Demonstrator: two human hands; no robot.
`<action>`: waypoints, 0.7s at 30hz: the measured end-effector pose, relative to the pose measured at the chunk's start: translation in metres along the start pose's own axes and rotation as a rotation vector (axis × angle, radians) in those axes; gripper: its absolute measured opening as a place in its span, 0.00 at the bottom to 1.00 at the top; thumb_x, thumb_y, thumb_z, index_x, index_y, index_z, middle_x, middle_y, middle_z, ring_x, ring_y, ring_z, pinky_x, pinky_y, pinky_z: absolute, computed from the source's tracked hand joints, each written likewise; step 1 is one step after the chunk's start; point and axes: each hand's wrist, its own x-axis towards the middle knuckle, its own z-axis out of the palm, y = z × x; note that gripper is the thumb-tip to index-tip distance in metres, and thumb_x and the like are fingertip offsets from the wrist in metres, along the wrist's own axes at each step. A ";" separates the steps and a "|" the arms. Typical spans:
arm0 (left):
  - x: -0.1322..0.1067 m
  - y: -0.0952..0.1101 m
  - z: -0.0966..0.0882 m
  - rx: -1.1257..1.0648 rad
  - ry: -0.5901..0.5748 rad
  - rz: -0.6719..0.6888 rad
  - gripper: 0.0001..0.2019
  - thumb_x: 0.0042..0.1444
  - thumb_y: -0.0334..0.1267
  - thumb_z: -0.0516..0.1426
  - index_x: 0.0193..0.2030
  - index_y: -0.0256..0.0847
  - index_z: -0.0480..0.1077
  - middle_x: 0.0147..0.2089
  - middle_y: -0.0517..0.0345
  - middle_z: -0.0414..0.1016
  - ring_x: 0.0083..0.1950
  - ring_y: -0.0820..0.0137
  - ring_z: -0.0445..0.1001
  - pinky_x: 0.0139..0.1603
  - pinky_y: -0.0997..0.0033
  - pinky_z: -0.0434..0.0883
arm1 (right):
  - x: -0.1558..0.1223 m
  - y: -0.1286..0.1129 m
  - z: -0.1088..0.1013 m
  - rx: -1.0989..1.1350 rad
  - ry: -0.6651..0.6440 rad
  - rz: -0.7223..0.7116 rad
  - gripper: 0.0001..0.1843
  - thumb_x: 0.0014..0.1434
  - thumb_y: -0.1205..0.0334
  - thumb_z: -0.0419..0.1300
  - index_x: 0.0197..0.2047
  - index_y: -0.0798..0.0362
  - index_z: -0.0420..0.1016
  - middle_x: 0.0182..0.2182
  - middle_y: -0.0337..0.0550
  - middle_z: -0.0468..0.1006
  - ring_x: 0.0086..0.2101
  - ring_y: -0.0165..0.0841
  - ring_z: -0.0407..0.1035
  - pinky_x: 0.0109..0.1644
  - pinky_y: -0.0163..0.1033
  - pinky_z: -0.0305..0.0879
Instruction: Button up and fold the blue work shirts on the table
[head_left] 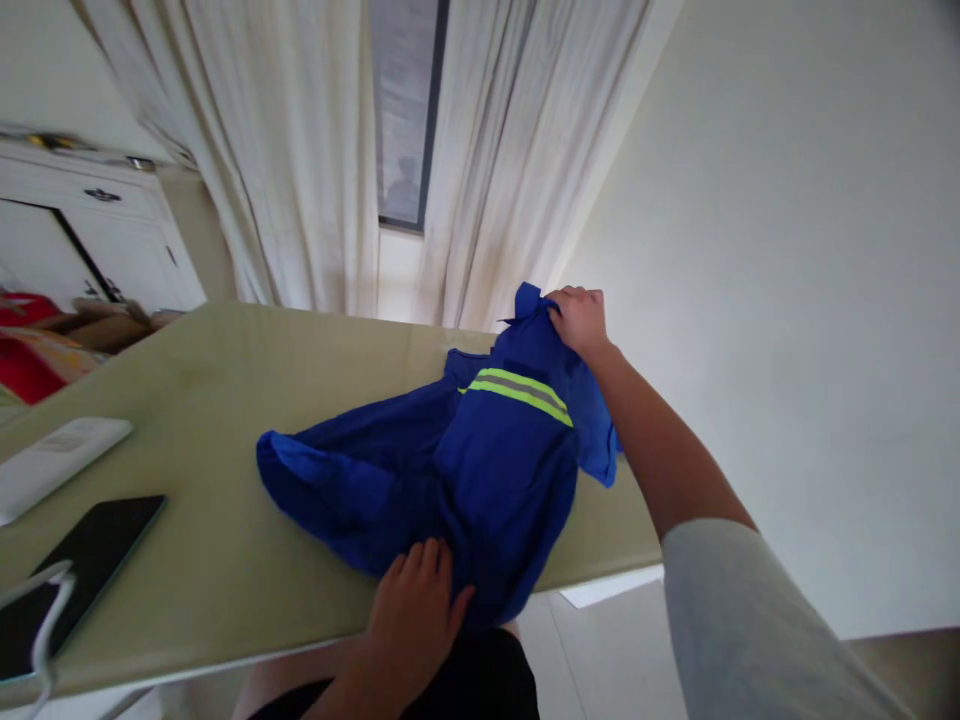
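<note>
White remote (56,455) flat at the far left of the pale tabletop (247,380). Just beside it, nearer the edge, black phone (86,560) face up, white cable (46,612) looped over its near corner. Farther right, well apart from both, blue garment (480,480) rumpled across the table's right half, hem hanging past the near edge. Left hand (416,612) laid open and flat on the near hem, fingers stretched out, pressing cloth down, gripping nothing. Grey-and-yellow reflective stripe (521,390) across the raised upper part. Right hand (577,318) closed on the garment's top near the far right corner, cloth pinched and lifted off the surface.
</note>
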 end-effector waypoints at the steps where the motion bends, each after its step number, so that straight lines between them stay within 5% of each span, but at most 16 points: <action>1: 0.001 0.008 -0.002 -0.061 -0.046 0.052 0.21 0.66 0.50 0.54 0.55 0.39 0.78 0.54 0.33 0.77 0.53 0.49 0.77 0.53 0.47 0.74 | 0.008 -0.005 0.008 0.000 -0.009 0.054 0.20 0.68 0.63 0.53 0.59 0.57 0.75 0.52 0.59 0.76 0.53 0.50 0.67 0.60 0.57 0.53; 3: 0.009 0.009 -0.016 -0.199 -0.141 0.169 0.18 0.67 0.49 0.53 0.48 0.44 0.80 0.49 0.42 0.80 0.50 0.54 0.79 0.52 0.54 0.75 | -0.003 -0.019 0.033 0.043 -0.032 0.145 0.24 0.67 0.62 0.55 0.64 0.56 0.71 0.57 0.60 0.74 0.55 0.52 0.66 0.60 0.57 0.55; 5: 0.026 -0.009 -0.041 -0.311 -0.154 0.239 0.17 0.69 0.48 0.50 0.46 0.48 0.80 0.46 0.50 0.82 0.48 0.60 0.80 0.52 0.59 0.75 | -0.043 -0.040 0.066 0.129 -0.068 0.204 0.28 0.68 0.58 0.55 0.69 0.54 0.66 0.62 0.59 0.71 0.59 0.51 0.65 0.61 0.56 0.57; 8: 0.065 -0.066 -0.079 -0.256 0.049 0.177 0.19 0.71 0.46 0.47 0.54 0.47 0.78 0.54 0.50 0.82 0.56 0.60 0.78 0.61 0.57 0.71 | -0.131 -0.072 0.115 0.217 -0.251 0.300 0.29 0.71 0.51 0.51 0.71 0.52 0.64 0.68 0.57 0.65 0.64 0.49 0.61 0.66 0.54 0.56; 10: 0.097 -0.110 -0.087 -0.151 0.151 0.134 0.23 0.70 0.48 0.49 0.63 0.44 0.73 0.65 0.46 0.75 0.65 0.57 0.73 0.68 0.53 0.65 | -0.184 -0.089 0.138 0.238 -0.412 0.342 0.31 0.73 0.47 0.49 0.73 0.49 0.61 0.72 0.55 0.61 0.68 0.48 0.56 0.69 0.54 0.53; 12: 0.125 -0.146 -0.077 -0.047 0.159 0.094 0.32 0.65 0.56 0.52 0.72 0.43 0.65 0.76 0.45 0.61 0.74 0.51 0.62 0.73 0.47 0.58 | -0.218 -0.100 0.151 0.238 -0.470 0.366 0.31 0.75 0.46 0.45 0.75 0.48 0.58 0.74 0.52 0.57 0.71 0.45 0.53 0.72 0.53 0.47; 15: 0.146 -0.174 -0.047 0.020 0.090 0.116 0.36 0.66 0.60 0.49 0.75 0.43 0.60 0.78 0.46 0.54 0.78 0.53 0.55 0.77 0.47 0.52 | -0.232 -0.101 0.157 0.245 -0.503 0.381 0.32 0.75 0.45 0.44 0.76 0.46 0.57 0.74 0.49 0.56 0.72 0.42 0.51 0.74 0.52 0.44; 18: 0.134 -0.169 -0.022 0.059 0.131 0.076 0.36 0.68 0.60 0.46 0.76 0.42 0.58 0.79 0.46 0.53 0.79 0.54 0.52 0.78 0.47 0.49 | -0.224 -0.089 0.159 0.262 -0.506 0.352 0.32 0.75 0.44 0.44 0.76 0.45 0.56 0.75 0.49 0.54 0.72 0.41 0.51 0.74 0.51 0.45; 21: 0.097 -0.143 -0.008 0.092 0.207 -0.015 0.36 0.69 0.58 0.45 0.76 0.38 0.58 0.78 0.41 0.53 0.79 0.51 0.52 0.77 0.44 0.48 | -0.214 -0.076 0.165 0.288 -0.499 0.300 0.32 0.75 0.44 0.45 0.77 0.45 0.56 0.75 0.48 0.54 0.72 0.40 0.50 0.74 0.50 0.44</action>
